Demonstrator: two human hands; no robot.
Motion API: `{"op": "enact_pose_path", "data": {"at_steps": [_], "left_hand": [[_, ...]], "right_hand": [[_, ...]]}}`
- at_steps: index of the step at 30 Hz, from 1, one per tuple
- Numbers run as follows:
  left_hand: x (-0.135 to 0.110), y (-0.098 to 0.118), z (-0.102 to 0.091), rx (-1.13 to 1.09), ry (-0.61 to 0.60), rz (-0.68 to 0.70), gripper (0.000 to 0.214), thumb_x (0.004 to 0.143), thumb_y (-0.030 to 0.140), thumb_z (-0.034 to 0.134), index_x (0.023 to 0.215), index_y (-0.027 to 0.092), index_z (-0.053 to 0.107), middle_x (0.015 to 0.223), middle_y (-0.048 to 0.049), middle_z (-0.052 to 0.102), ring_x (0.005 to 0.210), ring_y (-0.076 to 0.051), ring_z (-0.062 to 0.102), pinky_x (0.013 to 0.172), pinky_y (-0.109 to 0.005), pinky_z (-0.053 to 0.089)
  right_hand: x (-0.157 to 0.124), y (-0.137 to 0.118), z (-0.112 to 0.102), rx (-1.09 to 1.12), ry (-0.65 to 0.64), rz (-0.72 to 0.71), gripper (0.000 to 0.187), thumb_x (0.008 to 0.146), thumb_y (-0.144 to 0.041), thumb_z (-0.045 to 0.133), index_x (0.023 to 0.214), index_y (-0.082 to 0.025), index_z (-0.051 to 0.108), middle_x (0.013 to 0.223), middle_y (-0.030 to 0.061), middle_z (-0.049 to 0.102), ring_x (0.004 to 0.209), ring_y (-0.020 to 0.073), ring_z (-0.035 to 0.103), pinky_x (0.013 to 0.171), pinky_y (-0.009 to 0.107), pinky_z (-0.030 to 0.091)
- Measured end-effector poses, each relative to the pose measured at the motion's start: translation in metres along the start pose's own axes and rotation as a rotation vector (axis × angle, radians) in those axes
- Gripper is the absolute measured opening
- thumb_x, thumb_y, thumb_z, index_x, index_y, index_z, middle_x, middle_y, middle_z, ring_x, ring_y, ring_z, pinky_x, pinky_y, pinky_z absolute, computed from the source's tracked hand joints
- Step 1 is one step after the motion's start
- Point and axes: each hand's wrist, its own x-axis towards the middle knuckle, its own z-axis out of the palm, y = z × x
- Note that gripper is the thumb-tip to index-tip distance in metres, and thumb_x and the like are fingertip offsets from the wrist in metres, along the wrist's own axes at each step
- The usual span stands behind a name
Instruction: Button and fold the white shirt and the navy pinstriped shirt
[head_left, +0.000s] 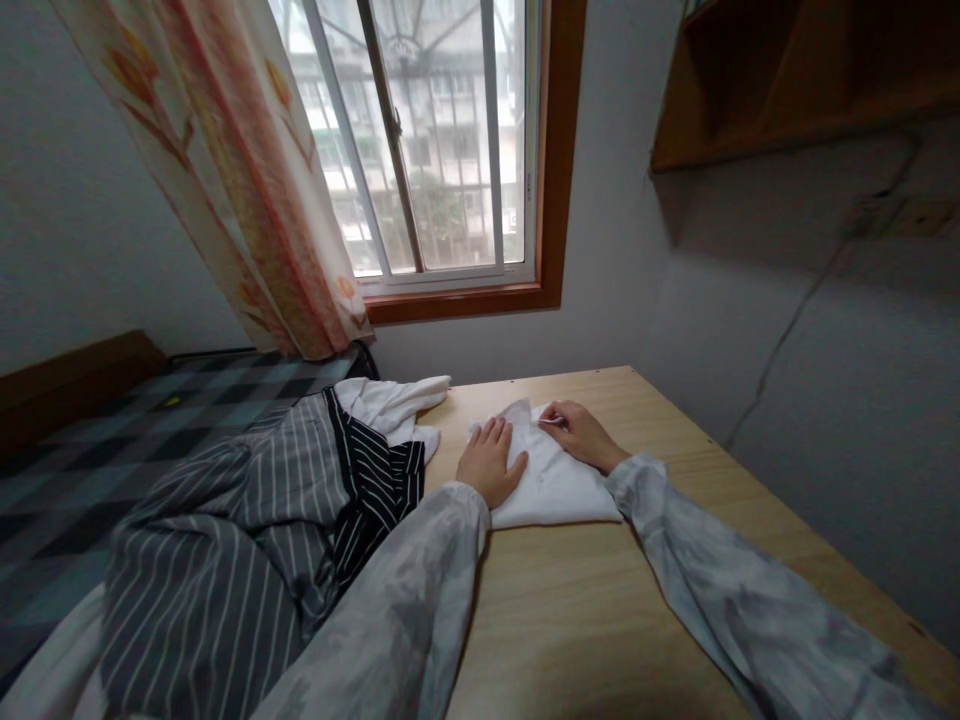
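Observation:
A folded white shirt (559, 490) lies on the wooden table (600, 620), near its far end. My left hand (491, 462) rests flat on the shirt's left part with fingers stretched out. My right hand (581, 432) sits on the shirt's upper right part, fingers curled and pinching the fabric near the collar. Both arms wear pale grey patterned sleeves.
A pile of grey and black striped clothes (247, 540) with a white garment (394, 405) lies at the table's left edge. A bed with a checked cover (90, 440) is at the left. A window (427, 140), a flowered curtain (240, 170) and a wall shelf (802, 80) stand beyond.

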Motion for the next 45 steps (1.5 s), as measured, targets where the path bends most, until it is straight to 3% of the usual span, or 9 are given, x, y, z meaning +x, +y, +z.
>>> {"op": "enact_pose_path", "data": {"at_steps": [5, 9, 13, 17, 21, 24, 32, 39, 45], "left_hand": [[-0.004, 0.001, -0.007, -0.023, 0.015, 0.041, 0.036, 0.102, 0.036, 0.060, 0.134, 0.022, 0.068, 0.147, -0.0167, 0.067, 0.137, -0.035, 0.061, 0.119, -0.051, 0.044], [-0.002, 0.006, -0.015, -0.061, 0.025, 0.082, 0.025, 0.098, 0.028, 0.064, 0.122, 0.025, 0.074, 0.129, -0.0125, 0.073, 0.118, -0.032, 0.067, 0.108, -0.047, 0.050], [0.007, 0.015, -0.015, -0.035, 0.011, -0.028, 0.016, 0.096, 0.027, 0.066, 0.105, 0.022, 0.078, 0.116, -0.0128, 0.074, 0.106, -0.031, 0.068, 0.098, -0.044, 0.052], [0.017, 0.021, -0.009, -0.050, 0.049, -0.173, 0.023, 0.098, 0.036, 0.066, 0.085, 0.020, 0.077, 0.100, -0.0124, 0.073, 0.092, -0.028, 0.069, 0.083, -0.039, 0.051], [0.017, 0.015, 0.000, -0.204, 0.127, -0.115, 0.011, 0.093, 0.025, 0.069, 0.094, 0.021, 0.079, 0.098, -0.0087, 0.074, 0.086, -0.022, 0.067, 0.080, -0.034, 0.050], [0.015, 0.009, 0.003, -0.282, 0.123, -0.095, 0.017, 0.091, 0.019, 0.067, 0.100, 0.021, 0.081, 0.097, -0.0074, 0.075, 0.081, -0.020, 0.066, 0.078, -0.032, 0.049], [0.021, 0.009, 0.005, -0.308, 0.030, -0.147, 0.022, 0.094, 0.027, 0.068, 0.110, 0.025, 0.084, 0.093, -0.0049, 0.077, 0.078, -0.021, 0.066, 0.070, -0.030, 0.044], [0.025, 0.012, 0.003, -0.325, 0.028, -0.266, 0.012, 0.092, 0.028, 0.073, 0.093, 0.024, 0.084, 0.084, -0.0040, 0.078, 0.072, -0.022, 0.066, 0.065, -0.031, 0.039], [0.026, 0.006, 0.006, -0.445, 0.036, -0.270, 0.019, 0.094, 0.037, 0.070, 0.094, 0.022, 0.082, 0.088, -0.0035, 0.079, 0.075, -0.020, 0.067, 0.067, -0.030, 0.042]], "right_hand": [[0.009, -0.014, -0.002, -0.138, 0.035, -0.023, 0.008, 0.099, -0.029, 0.071, 0.096, -0.021, 0.071, 0.091, 0.0063, 0.073, 0.094, 0.0249, 0.065, 0.094, 0.037, 0.047], [0.012, -0.019, 0.010, -0.174, 0.006, -0.002, 0.003, 0.094, -0.020, 0.071, 0.097, -0.022, 0.072, 0.093, 0.0061, 0.075, 0.095, 0.0254, 0.066, 0.095, 0.037, 0.045], [0.004, -0.017, 0.023, -0.138, 0.033, -0.030, 0.010, 0.093, -0.013, 0.066, 0.098, -0.022, 0.069, 0.100, 0.0069, 0.076, 0.100, 0.0256, 0.066, 0.097, 0.037, 0.045], [-0.001, -0.014, 0.025, -0.146, 0.006, -0.079, 0.013, 0.089, -0.014, 0.070, 0.100, -0.022, 0.071, 0.101, 0.0072, 0.074, 0.102, 0.0268, 0.064, 0.099, 0.039, 0.045], [-0.002, -0.013, 0.022, -0.142, 0.003, -0.089, 0.005, 0.093, -0.020, 0.071, 0.097, -0.023, 0.072, 0.099, 0.0071, 0.072, 0.103, 0.0274, 0.063, 0.100, 0.040, 0.045], [-0.002, -0.013, 0.021, -0.101, 0.020, -0.102, 0.003, 0.098, -0.024, 0.069, 0.096, -0.024, 0.071, 0.099, 0.0071, 0.072, 0.102, 0.0272, 0.063, 0.100, 0.042, 0.045], [-0.004, -0.018, 0.020, -0.031, 0.028, -0.084, 0.006, 0.100, -0.026, 0.065, 0.096, -0.024, 0.068, 0.099, 0.0069, 0.074, 0.100, 0.0265, 0.064, 0.105, 0.044, 0.044], [-0.005, -0.023, 0.017, 0.000, 0.028, -0.100, 0.007, 0.093, -0.020, 0.066, 0.095, -0.026, 0.068, 0.095, 0.0043, 0.075, 0.098, 0.0262, 0.066, 0.115, 0.047, 0.041], [-0.007, -0.032, 0.013, 0.051, 0.071, -0.146, 0.005, 0.097, -0.027, 0.067, 0.102, -0.027, 0.067, 0.101, 0.0049, 0.075, 0.104, 0.0269, 0.068, 0.124, 0.051, 0.035]]}}
